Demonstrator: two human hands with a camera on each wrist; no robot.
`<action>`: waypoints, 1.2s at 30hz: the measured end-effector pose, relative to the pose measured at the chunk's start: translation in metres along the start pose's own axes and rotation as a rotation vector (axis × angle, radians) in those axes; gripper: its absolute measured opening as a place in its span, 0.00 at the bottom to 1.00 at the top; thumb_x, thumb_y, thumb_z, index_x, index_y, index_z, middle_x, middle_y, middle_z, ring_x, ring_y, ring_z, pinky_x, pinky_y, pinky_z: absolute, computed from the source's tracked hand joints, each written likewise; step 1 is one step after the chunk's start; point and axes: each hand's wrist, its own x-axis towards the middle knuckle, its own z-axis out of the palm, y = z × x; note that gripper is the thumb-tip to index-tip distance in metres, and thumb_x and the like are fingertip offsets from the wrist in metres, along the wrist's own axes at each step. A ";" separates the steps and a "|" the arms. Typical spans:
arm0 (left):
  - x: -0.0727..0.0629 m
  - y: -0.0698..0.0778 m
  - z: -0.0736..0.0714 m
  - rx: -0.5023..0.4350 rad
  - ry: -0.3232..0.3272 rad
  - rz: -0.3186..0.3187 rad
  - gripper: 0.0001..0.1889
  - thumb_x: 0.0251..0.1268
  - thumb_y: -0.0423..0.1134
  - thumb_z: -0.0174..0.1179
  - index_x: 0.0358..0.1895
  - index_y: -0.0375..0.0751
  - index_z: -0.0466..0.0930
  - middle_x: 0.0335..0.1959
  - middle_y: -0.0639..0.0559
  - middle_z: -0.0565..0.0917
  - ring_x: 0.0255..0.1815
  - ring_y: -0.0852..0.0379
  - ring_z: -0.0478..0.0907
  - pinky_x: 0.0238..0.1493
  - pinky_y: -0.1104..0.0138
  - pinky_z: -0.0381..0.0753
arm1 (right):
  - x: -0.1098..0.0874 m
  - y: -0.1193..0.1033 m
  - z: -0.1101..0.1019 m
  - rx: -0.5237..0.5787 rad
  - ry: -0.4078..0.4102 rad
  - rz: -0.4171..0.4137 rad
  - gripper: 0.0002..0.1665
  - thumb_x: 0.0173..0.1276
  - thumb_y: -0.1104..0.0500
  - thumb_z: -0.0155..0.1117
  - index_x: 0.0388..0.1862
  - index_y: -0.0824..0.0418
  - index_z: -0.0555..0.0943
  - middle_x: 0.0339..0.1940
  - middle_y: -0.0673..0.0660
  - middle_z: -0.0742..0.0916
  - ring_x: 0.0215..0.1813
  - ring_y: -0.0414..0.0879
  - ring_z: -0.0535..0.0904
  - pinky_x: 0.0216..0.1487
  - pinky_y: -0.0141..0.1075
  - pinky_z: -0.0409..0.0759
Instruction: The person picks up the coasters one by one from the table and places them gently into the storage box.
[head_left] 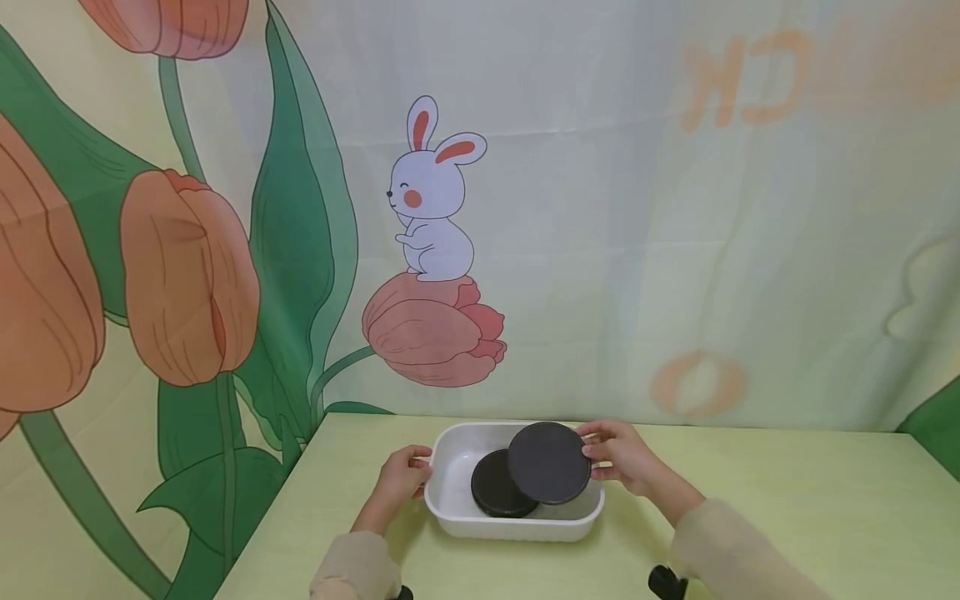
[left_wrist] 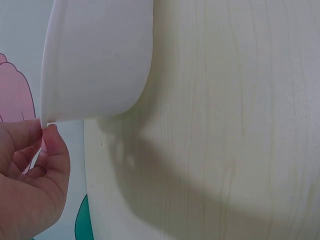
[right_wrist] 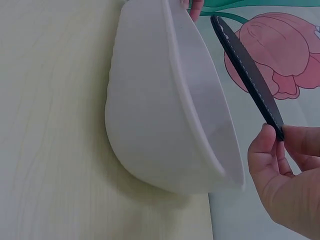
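Observation:
A white rectangular basin with rounded corners stands on the table. My left hand is at its left end; in the left wrist view that hand pinches the rim between thumb and fingers. Between thumb and fingers of my right hand is the edge of a round black coaster, tilted above the basin's right part. White stitching runs along this coaster's edge in the right wrist view. Another round black coaster lies inside the basin, partly hidden behind the held one.
The pale wood-grain table extends to both sides of the basin. Right behind its back edge hangs a cloth backdrop printed with tulips and a white rabbit. A small black object shows beside the right sleeve.

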 end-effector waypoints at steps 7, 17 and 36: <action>0.000 0.000 0.000 -0.002 -0.002 0.013 0.16 0.57 0.27 0.52 0.51 0.31 0.70 0.34 0.43 0.75 0.30 0.55 0.73 0.26 0.70 0.78 | 0.011 0.008 0.017 0.041 0.069 0.024 0.20 0.56 0.72 0.53 0.50 0.72 0.69 0.26 0.50 0.76 0.25 0.40 0.75 0.23 0.30 0.76; 0.001 -0.001 0.000 0.000 -0.006 0.007 0.17 0.58 0.27 0.51 0.52 0.31 0.70 0.34 0.43 0.75 0.30 0.55 0.74 0.27 0.69 0.78 | 0.024 0.019 0.045 0.071 0.167 0.061 0.19 0.54 0.74 0.52 0.47 0.71 0.72 0.26 0.52 0.78 0.23 0.41 0.76 0.20 0.30 0.75; -0.002 0.003 -0.001 -0.012 -0.008 -0.012 0.17 0.58 0.28 0.51 0.52 0.32 0.69 0.34 0.44 0.74 0.32 0.54 0.73 0.28 0.69 0.78 | 0.040 0.043 0.068 0.111 0.205 0.104 0.18 0.51 0.75 0.50 0.44 0.72 0.71 0.23 0.52 0.77 0.18 0.39 0.72 0.17 0.28 0.71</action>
